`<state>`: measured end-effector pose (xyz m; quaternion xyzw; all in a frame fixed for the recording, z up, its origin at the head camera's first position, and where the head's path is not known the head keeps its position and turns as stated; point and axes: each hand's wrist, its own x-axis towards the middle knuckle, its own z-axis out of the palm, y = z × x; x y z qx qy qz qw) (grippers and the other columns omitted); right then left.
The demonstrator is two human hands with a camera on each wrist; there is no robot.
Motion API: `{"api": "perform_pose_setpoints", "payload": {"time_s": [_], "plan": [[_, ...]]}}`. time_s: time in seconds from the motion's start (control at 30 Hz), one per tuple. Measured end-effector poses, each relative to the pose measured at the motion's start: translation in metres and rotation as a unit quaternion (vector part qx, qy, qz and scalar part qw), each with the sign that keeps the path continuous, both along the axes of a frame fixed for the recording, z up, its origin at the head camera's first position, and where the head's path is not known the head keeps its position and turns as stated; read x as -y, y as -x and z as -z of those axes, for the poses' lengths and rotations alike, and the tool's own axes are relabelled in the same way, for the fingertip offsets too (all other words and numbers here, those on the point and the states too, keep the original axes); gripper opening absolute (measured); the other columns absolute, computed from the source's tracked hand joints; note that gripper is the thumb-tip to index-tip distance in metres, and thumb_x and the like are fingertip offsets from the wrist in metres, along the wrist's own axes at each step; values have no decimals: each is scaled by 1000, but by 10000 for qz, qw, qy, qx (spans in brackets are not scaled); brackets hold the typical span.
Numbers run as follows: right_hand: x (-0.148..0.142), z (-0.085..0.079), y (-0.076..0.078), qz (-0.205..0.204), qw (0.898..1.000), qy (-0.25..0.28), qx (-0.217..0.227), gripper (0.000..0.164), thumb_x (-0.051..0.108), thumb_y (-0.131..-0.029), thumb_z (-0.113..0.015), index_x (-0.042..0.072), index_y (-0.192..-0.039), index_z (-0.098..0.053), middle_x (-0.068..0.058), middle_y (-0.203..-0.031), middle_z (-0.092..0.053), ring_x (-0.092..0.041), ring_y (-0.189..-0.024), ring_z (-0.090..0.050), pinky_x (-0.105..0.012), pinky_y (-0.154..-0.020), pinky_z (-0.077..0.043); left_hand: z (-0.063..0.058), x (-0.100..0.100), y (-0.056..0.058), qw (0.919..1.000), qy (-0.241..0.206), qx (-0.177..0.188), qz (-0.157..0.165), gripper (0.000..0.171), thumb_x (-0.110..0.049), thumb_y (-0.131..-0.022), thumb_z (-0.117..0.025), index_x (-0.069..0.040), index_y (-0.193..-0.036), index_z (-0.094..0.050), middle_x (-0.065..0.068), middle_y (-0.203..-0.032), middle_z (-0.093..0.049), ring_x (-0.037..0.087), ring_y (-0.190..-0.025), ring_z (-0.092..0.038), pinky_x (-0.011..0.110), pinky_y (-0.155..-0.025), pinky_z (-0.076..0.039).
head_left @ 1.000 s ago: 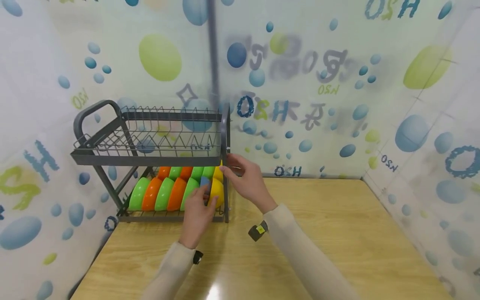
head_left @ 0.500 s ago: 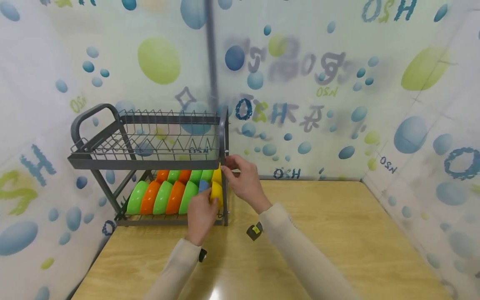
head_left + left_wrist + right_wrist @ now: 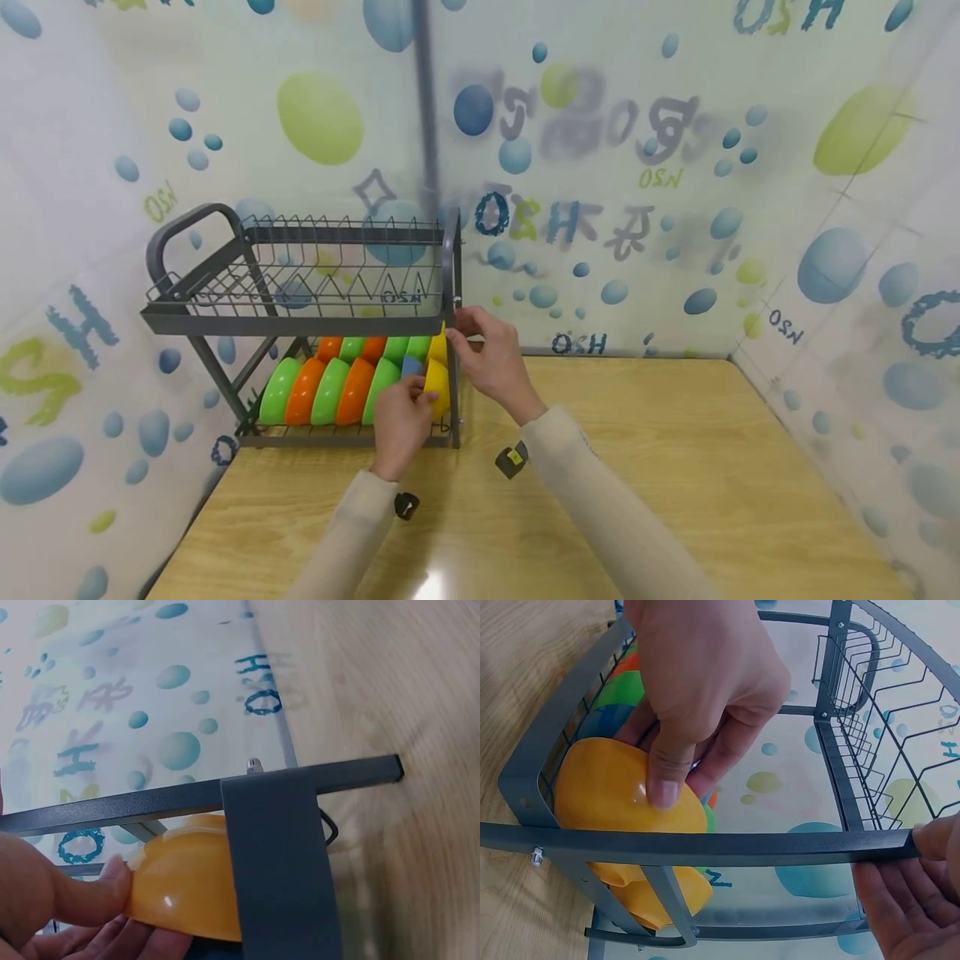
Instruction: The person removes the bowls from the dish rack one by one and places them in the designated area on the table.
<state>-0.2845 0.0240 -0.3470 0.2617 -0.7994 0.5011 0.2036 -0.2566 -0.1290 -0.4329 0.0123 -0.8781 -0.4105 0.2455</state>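
My left hand [image 3: 402,421] pinches the rim of a yellow bowl [image 3: 437,390], the rightmost in the front row on the lower tier of a dark grey two-tier dish rack [image 3: 300,325]. In the right wrist view, the thumb lies on the bowl's outer side [image 3: 600,784] and the fingers reach behind it. Next to it stands a blue bowl [image 3: 412,366], partly covered by my left hand. My right hand [image 3: 491,354] grips the rack's right side frame, thumb on one side and fingers on the other. Another yellow bowl [image 3: 682,896] sits behind.
Green and orange bowls [image 3: 303,392] stand on edge in two rows along the lower tier. The upper tier's wire basket [image 3: 322,283] hangs above them. Wooden tabletop [image 3: 637,467] extends to the right, with patterned walls [image 3: 615,208] around it.
My left hand has shifted slightly right, its fingers drawing in from a spread pose to a pinch on the yellow bowl. My right hand stays on the rack frame.
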Motion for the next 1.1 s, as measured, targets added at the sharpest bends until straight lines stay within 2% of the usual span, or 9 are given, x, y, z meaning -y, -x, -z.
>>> {"api": "perform_pose_setpoints", "payload": {"time_s": [0.27,0.43,0.6,0.77,0.87,0.97,1.1], "plan": [[0,0,0,0,10000,18,-18,19,16,-102,-65,6,-118,-67,-10,-102,-74,-21,-94,-73,-30,-83,-63,-1,5,-3,9978,-600,214,-207,19,-9,-94,-72,3,-109,-75,17,-94,-77,27,-78,-72,32,-58,-55],[1,0,0,24,10000,-6,10,20,16,-103,-64,6,-119,-67,-10,-103,-74,-21,-95,-73,-31,-83,-63,-1,8,-2,9973,-641,103,-348,21,-12,-93,-74,2,-109,-76,17,-94,-78,28,-77,-74,30,-56,-55],[1,-1,0,18,9999,-32,110,20,17,-103,-64,6,-120,-66,-10,-105,-74,-20,-96,-72,-29,-85,-63,-3,11,-2,9963,-676,-151,-499,21,-11,-93,-76,3,-108,-76,18,-92,-78,29,-77,-74,36,-59,-58],[2,-2,-1,73,9998,-29,169,20,17,-103,-64,6,-120,-66,-9,-106,-74,-20,-95,-72,-29,-84,-63,-5,13,0,9955,-783,-257,-468,22,-12,-93,-76,4,-108,-76,19,-92,-79,29,-78,-75,40,-63,-60],[2,-2,-1,54,9998,-19,188,21,16,-103,-64,6,-120,-66,-10,-106,-74,-21,-96,-73,-30,-85,-63,-7,14,-1,9944,-933,-177,-453,22,-13,-93,-76,3,-109,-76,19,-94,-79,30,-79,-75,40,-64,-61],[2,-2,-2,32,9998,-21,172,21,16,-102,-64,5,-121,-66,-10,-107,-74,-22,-97,-73,-30,-85,-63,-9,16,-2,9910,-1269,-33,-423,23,-12,-94,-75,3,-111,-75,20,-98,-78,30,-83,-75,39,-66,-62],[1,-1,-1,64,9999,-38,111,21,17,-103,-64,6,-121,-66,-10,-107,-74,-22,-95,-73,-30,-84,-63,-13,21,-2,9844,-1696,246,-400,26,-14,-94,-75,2,-115,-74,21,-104,-77,29,-89,-74,29,-67,-60]]}}
